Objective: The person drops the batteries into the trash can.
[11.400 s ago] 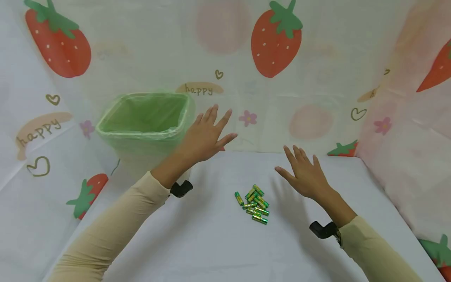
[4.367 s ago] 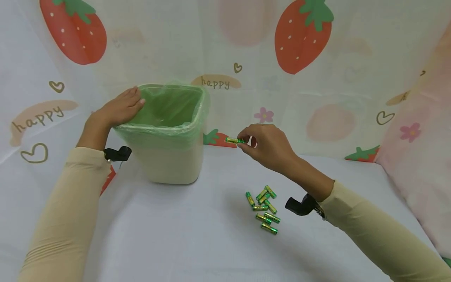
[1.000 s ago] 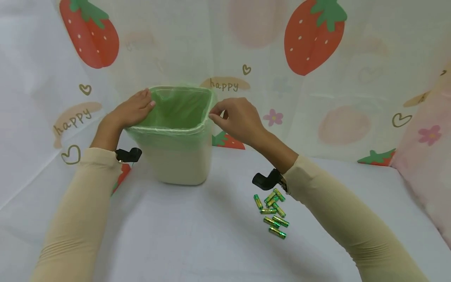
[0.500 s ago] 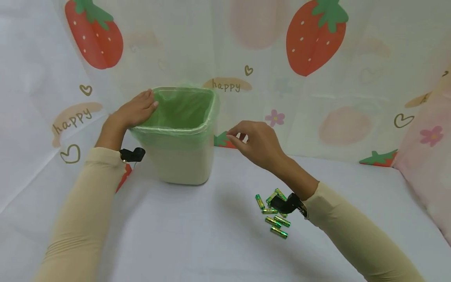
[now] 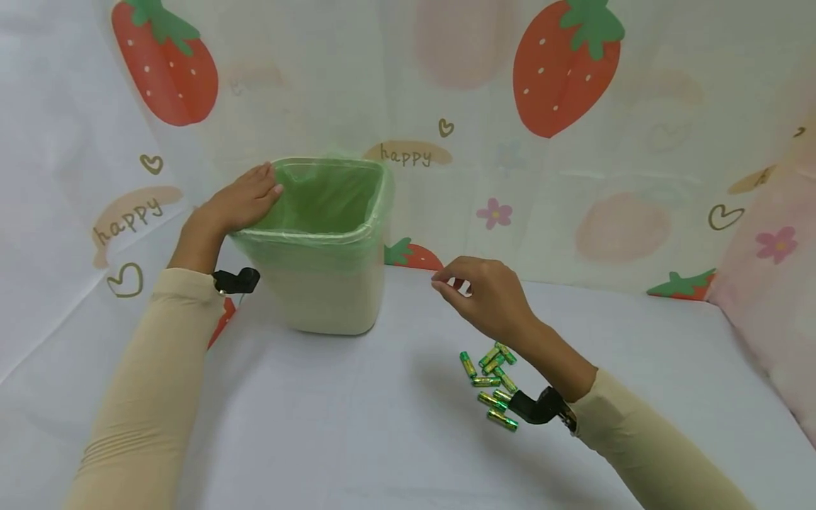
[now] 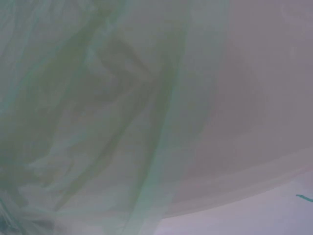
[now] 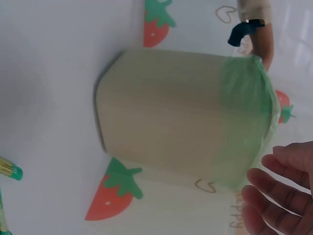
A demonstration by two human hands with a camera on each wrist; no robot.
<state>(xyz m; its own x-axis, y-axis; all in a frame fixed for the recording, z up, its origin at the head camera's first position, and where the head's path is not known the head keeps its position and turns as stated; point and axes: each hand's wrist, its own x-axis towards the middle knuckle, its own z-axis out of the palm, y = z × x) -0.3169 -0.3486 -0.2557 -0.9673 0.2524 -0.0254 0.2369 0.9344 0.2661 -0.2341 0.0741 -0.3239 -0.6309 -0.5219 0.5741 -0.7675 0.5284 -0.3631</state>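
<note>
Strawberry-printed backdrop (image 5: 357, 78) behind a white-covered table (image 5: 306, 425). Right hand (image 5: 487, 297) in the air above the table, apart from the bin; fingers loosely bent, thumb tip near the index tip, narrow gap, nothing seen between them. Left hand (image 5: 242, 200) rests on the left rim of the cream bin (image 5: 319, 297), fingers together; whether it grips firmly, cannot tell. Bin stands upright; green plastic liner (image 5: 328, 195) folded over its rim. Green-and-gold batteries (image 5: 486, 381) lie in a loose cluster on the table, right of the bin and nearer the viewer, below the right hand. Black wrist camera (image 5: 538, 407) partly covers one battery. Sleeves beige.
</note>
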